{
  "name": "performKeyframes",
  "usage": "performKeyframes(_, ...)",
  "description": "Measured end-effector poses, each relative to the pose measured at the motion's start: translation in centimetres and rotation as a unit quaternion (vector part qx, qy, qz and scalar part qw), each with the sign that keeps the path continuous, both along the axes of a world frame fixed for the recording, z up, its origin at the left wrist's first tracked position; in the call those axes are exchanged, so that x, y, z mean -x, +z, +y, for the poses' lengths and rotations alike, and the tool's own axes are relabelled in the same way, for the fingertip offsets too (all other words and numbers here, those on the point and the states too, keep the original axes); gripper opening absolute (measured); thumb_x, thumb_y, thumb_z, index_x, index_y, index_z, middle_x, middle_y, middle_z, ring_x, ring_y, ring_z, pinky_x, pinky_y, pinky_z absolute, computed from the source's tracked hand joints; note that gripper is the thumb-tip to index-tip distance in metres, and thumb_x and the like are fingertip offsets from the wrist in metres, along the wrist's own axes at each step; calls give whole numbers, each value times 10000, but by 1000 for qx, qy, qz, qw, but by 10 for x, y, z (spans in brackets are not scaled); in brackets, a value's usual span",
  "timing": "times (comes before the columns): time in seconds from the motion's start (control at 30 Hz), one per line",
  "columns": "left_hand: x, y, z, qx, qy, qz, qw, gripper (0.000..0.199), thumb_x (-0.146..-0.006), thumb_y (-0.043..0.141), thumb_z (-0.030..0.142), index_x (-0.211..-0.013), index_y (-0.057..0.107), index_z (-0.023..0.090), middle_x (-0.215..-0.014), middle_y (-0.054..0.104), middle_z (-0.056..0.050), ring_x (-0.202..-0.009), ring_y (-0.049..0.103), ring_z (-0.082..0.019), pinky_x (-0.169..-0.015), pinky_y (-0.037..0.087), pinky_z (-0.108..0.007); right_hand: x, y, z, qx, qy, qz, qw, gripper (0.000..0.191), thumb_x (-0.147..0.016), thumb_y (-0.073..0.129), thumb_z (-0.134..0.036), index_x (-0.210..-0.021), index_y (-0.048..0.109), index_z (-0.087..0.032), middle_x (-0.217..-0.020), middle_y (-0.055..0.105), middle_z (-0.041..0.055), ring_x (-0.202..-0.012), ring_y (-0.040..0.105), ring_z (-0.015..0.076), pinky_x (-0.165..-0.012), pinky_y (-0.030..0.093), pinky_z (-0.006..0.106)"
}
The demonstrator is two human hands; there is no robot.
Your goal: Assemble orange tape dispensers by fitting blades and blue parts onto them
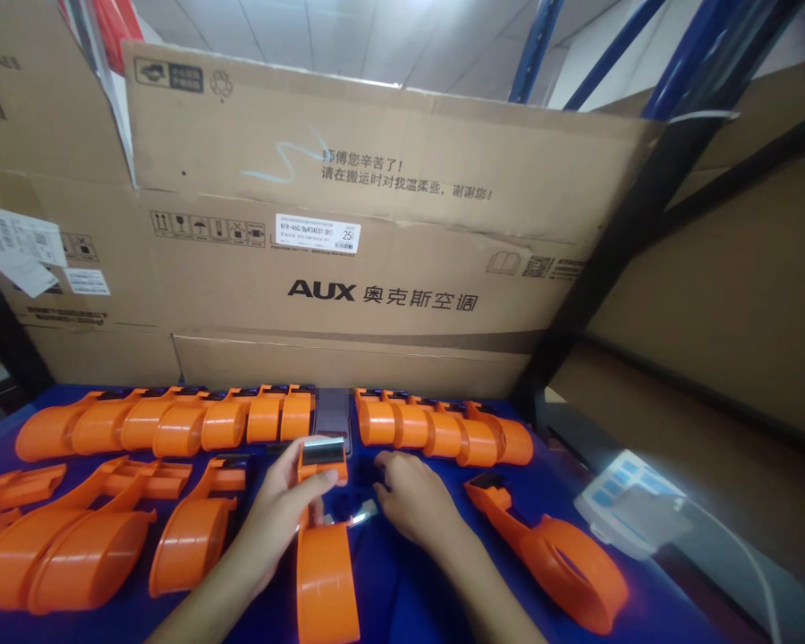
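Note:
An orange tape dispenser is in my left hand, with the thumb across its front below the toothed metal blade. The dispenser's round body hangs down toward the near edge. My right hand is just right of it, low over the blue surface, its visible fingers bent and apart. Some of its fingertips are hidden. A small shiny metal piece shows between the two hands, partly behind the dispenser. Behind the hands lies a dark flat device.
Several orange dispensers line the back left, with another row at the back right. More dispensers lie front left, and one lies at right. A white box with a cable is beyond it. Cardboard walls the back.

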State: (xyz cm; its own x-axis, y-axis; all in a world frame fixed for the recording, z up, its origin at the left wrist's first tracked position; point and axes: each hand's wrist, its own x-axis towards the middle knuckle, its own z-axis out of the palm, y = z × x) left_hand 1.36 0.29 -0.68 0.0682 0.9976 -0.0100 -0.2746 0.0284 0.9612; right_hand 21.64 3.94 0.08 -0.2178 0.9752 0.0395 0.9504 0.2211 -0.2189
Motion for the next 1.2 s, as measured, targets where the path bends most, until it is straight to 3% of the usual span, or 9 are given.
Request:
performKeyframes(0.17,1,-3,1,-4,-14,-5,1000,356,-833,775,349,-1127,623,216,-869,747,-21,-489,504,-88,-501,430,-218,-2,-2,1,-3,-14,9,1000,76,-880,638,-233,-918,699,-209,-975,756,110,-937,710,289,-692,415,310)
performKeyframes(0.4,1,-4,0,-11,-22,-6,1000,360,-822,789,331,-1114,616,212,-842,726,-2,-491,511,-83,-497,437,-215,2,4,-1,-35,-16,57,998,111,-838,596,-119,-891,655,-196,-824,725,84,-815,701,265,-619,345,288)
performKeyframes(0.57,-1,0,-1,-11,-15,-3,1000,351,-849,762,319,-1147,613,211,-810,708,16,-480,516,-77,-496,436,-209,6,8,-1,-56,15,142,988,104,-875,567,-126,-886,628,-210,-690,663,8,-662,660,187,-572,400,249)
performKeyframes(0.63,-2,1,-1,-13,-12,2,1000,341,-856,755,323,-1142,610,207,-805,708,16,-466,512,-72,-485,427,-205,9,7,-2,-64,44,260,962,59,-922,564,-189,-921,616,-217,-664,634,-16,-602,646,166,-539,442,235)
performKeyframes(0.73,-2,0,-1,-22,-10,6,1000,337,-860,752,339,-1133,607,204,-786,700,21,-447,508,-70,-470,417,-203,14,5,-6,-67,63,469,878,110,-948,614,-317,-1001,603,-221,-736,638,-12,-567,672,161,-500,514,244)
performKeyframes(0.8,-2,-1,-1,-26,-14,12,999,347,-856,758,356,-1131,614,201,-796,700,16,-442,507,-68,-462,411,-202,17,5,-10,-64,60,540,837,206,-935,658,-379,-1058,597,-227,-849,651,8,-585,708,165,-496,559,258)
performKeyframes(0.87,-2,-2,-1,-31,-18,17,999,347,-854,761,365,-1126,625,198,-805,700,13,-440,506,-67,-457,410,-201,20,6,-13,-66,62,575,813,258,-922,690,-401,-1091,594,-231,-915,647,20,-601,729,170,-509,591,270)
performKeyframes(0.97,-3,-2,-1,-38,-15,18,999,332,-859,754,370,-1117,638,198,-809,697,12,-442,503,-66,-455,411,-199,24,8,-16,-82,75,580,807,248,-922,707,-378,-1090,595,-235,-876,654,13,-609,733,170,-553,607,273)
performKeyframes(1.2,-3,-1,-1,-42,0,9,999,291,-865,743,379,-1076,650,200,-802,703,5,-438,495,-66,-448,412,-197,29,6,-21,-106,103,548,823,164,-903,724,-278,-1003,605,-226,-835,697,22,-696,716,179,-652,591,283)
